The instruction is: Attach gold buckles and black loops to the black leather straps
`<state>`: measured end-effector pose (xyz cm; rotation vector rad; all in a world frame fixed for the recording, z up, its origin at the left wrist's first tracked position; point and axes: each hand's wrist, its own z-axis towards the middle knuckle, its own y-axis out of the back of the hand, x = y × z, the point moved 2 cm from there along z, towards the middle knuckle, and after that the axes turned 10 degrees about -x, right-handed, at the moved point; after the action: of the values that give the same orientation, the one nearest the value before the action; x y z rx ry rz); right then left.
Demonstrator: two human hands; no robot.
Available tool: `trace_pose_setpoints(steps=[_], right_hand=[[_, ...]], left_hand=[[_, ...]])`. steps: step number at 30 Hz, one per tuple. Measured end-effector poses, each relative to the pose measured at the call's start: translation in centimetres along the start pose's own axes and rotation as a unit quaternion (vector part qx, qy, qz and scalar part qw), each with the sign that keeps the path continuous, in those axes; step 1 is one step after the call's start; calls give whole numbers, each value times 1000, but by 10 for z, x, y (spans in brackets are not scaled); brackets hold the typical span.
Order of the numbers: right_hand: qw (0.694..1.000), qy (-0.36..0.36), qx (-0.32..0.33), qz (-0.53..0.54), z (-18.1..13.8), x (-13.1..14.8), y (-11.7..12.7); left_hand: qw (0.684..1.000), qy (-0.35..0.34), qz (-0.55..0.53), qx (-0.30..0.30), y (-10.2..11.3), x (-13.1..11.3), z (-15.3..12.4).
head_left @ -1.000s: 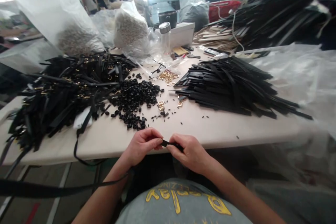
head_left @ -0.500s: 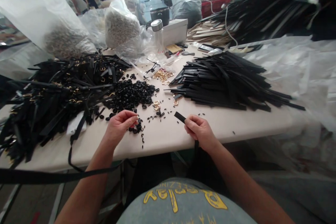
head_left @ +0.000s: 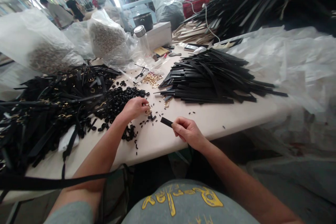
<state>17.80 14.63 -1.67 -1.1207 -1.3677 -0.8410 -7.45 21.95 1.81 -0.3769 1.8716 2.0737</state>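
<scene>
My right hand [head_left: 187, 132] is closed on a black strap [head_left: 166, 122], whose end sticks out to the left over the table's front edge. My left hand [head_left: 135, 107] reaches forward onto the table and pinches at a small gold buckle [head_left: 148, 111] among scattered black bits. A heap of black rings [head_left: 119, 99] lies just left of that hand. A loose pile of gold buckles [head_left: 151, 79] sits farther back.
A stack of flat black straps [head_left: 210, 78] fills the right of the beige table [head_left: 217, 120]. A tangle of straps with gold buckles [head_left: 49, 105] covers the left. Clear bags of hardware [head_left: 107, 40], a jar [head_left: 143, 38] and a white box [head_left: 159, 35] stand behind. People stand far back.
My hands parted from the strap's end. The left hand moved forward past the black rings to the gold buckles; the right hand kept the strap and rose to the table edge.
</scene>
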Motion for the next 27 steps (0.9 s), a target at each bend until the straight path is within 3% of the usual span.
trace_pose_setpoints(steps=[7, 12, 17, 19, 23, 27], right_hand=[[1000, 3, 3, -3, -1, 3, -1], [1000, 12, 6, -4, 0, 2, 0], [1000, 14, 4, 3, 0, 0, -1], [1000, 14, 4, 6, 0, 1, -2], [1000, 19, -2, 9, -1, 3, -3], [1000, 23, -10, 0, -1, 2, -4]], left_hand=[[996, 30, -28, 79, 1, 1, 21], [995, 56, -65, 44, -2, 0, 9], [986, 83, -146, 10, -6, -3, -23], [968, 117, -224, 10, -4, -4, -38], [892, 201, -405, -4, 6, -9, -66], [872, 196, -448, -28, 16, -25, -86]])
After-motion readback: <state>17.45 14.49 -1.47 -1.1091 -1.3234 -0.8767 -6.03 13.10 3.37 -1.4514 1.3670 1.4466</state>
